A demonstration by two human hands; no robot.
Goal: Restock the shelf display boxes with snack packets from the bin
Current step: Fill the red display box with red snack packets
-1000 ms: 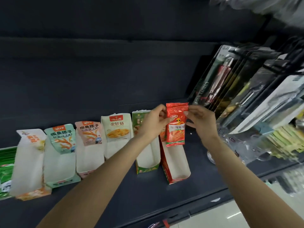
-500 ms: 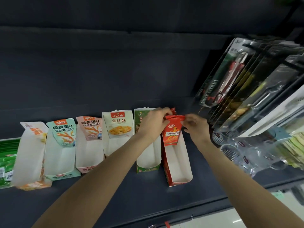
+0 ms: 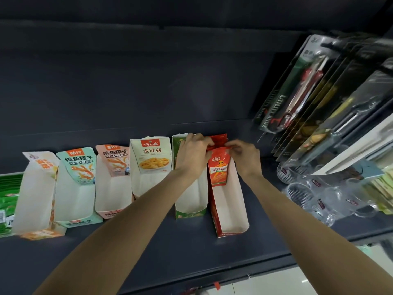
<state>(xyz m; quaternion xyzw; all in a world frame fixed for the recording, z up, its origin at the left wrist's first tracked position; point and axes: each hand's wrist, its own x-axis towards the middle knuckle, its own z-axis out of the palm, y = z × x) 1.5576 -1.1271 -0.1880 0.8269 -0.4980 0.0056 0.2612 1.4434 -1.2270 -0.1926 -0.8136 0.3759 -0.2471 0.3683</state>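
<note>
Pinching red snack packet [image 3: 218, 167] upright inside red display box [image 3: 230, 218], both hands [image 3: 221, 150].

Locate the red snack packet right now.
Head view, right of centre: the red snack packet stands at the back of the red display box, its top pinched by the left hand and right hand.

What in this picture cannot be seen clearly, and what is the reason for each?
Head view only:
- Green box: its back panel and what it holds at the back are hidden by the left hand.
- Red packet: its top edge is covered by both hands; the right hand pinches it.
- Green packets: cut off by the left edge.
- Hanging packs at right: blurred, contents mostly unreadable.
- The bin: not in view.
</note>
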